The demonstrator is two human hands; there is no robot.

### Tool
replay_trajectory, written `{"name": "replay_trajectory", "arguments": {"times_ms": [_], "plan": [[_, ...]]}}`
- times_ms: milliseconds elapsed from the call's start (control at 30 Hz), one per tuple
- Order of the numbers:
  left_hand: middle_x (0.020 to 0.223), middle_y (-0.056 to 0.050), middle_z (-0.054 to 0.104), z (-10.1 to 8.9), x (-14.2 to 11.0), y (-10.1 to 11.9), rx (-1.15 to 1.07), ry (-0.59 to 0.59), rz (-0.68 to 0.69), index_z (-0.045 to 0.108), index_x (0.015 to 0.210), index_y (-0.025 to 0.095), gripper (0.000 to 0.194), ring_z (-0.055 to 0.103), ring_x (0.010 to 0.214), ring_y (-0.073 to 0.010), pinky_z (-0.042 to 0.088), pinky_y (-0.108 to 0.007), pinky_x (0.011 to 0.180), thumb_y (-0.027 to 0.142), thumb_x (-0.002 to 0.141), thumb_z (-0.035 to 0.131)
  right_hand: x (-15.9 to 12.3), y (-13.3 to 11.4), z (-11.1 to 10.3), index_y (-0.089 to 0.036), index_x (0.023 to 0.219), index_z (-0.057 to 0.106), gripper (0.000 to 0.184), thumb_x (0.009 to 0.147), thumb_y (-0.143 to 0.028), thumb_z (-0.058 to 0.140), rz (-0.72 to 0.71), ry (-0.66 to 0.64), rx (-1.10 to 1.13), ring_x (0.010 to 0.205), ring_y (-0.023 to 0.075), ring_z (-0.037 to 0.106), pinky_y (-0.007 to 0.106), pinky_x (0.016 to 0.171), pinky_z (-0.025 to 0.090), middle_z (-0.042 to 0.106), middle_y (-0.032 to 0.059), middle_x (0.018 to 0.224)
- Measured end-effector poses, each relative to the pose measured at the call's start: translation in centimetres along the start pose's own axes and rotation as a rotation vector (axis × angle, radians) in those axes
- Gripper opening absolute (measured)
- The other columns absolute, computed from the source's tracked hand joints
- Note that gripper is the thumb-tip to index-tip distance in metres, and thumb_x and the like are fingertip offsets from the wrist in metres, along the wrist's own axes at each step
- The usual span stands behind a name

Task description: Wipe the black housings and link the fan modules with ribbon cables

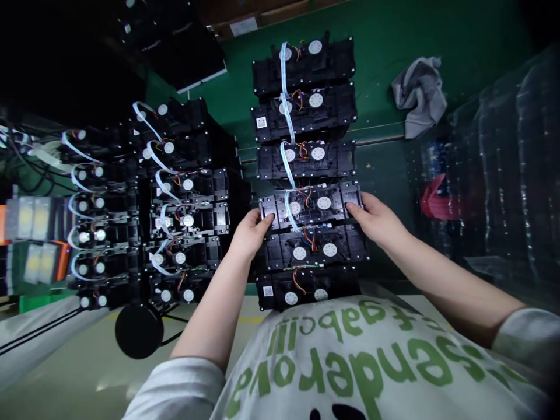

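Both my hands grip one black rectangular module, the fourth from the back in a column of similar modules. My left hand holds its left end, thumb on top. On the opposite end, my right hand presses a thumb onto the top with its fingers around the side. Two white round discs, coloured wires and a pale blue ribbon cable show on the modules. Just nearer my body lies another black module, and the nearest module carries a QR label. The undersides are hidden.
More black modules with white cables stand in rows to the left. A grey cloth lies on the green table. At the right are clear plastic trays and a pink-red item. A round black stool stands at lower left.
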State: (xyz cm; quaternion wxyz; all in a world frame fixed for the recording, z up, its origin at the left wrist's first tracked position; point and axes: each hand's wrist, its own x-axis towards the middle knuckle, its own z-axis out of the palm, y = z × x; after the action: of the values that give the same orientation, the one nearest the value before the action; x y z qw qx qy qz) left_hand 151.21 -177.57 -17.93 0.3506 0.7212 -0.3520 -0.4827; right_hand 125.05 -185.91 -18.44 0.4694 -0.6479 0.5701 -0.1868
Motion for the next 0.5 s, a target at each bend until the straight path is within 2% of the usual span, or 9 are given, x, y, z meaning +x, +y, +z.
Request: {"name": "replay_trajectory", "arguments": {"times_ms": [100, 233, 367, 500], "plan": [[0.088, -0.005, 0.062, 0.6, 0.8, 0.4, -0.129, 0.021, -0.007, 0.056, 0.093, 0.013, 0.036, 0.056, 0.078, -0.0151, 0.043, -0.028, 0.073, 0.041, 0.070, 0.056, 0.6, 0.1, 0.0, -0.021, 0.105, 0.053, 0.037, 0.079, -0.046, 0.045, -0.035, 0.011, 0.088, 0.092, 0.0203, 0.055, 0.038, 0.083, 0.042, 0.061, 0.0040, 0.099], [0.093, -0.007, 0.061, 0.8, 1.4, 1.0, -0.216, -0.009, -0.031, 0.055, 0.098, 0.012, 0.040, 0.056, 0.079, -0.0141, 0.044, -0.027, 0.073, 0.040, 0.069, 0.058, 0.9, 0.3, 0.1, -0.019, 0.109, 0.051, 0.042, 0.078, -0.048, 0.046, -0.036, 0.028, 0.139, 0.095, 0.0194, 0.054, 0.038, 0.086, 0.040, 0.060, 0.0050, 0.103], [0.106, -0.011, 0.058, 0.5, 1.0, 0.4, -0.130, 0.055, -0.051, 0.050, 0.109, 0.011, 0.052, 0.057, 0.087, -0.0166, 0.045, -0.029, 0.075, 0.046, 0.070, 0.054, 0.5, 0.6, -0.1, -0.019, 0.114, 0.047, 0.048, 0.076, -0.049, 0.048, 0.001, 0.050, 0.104, 0.099, 0.0194, 0.053, 0.039, 0.089, 0.039, 0.057, 0.0063, 0.109], [0.110, -0.012, 0.056, -0.7, -1.6, -0.8, -0.011, 0.097, -0.074, 0.050, 0.110, 0.012, 0.054, 0.056, 0.094, -0.0179, 0.041, -0.031, 0.086, 0.049, 0.071, 0.051, -2.0, 1.1, -0.6, -0.018, 0.115, 0.043, 0.050, 0.075, -0.048, 0.049, 0.093, 0.045, 0.118, 0.098, 0.0190, 0.053, 0.038, 0.091, 0.038, 0.058, 0.0071, 0.106]]}}
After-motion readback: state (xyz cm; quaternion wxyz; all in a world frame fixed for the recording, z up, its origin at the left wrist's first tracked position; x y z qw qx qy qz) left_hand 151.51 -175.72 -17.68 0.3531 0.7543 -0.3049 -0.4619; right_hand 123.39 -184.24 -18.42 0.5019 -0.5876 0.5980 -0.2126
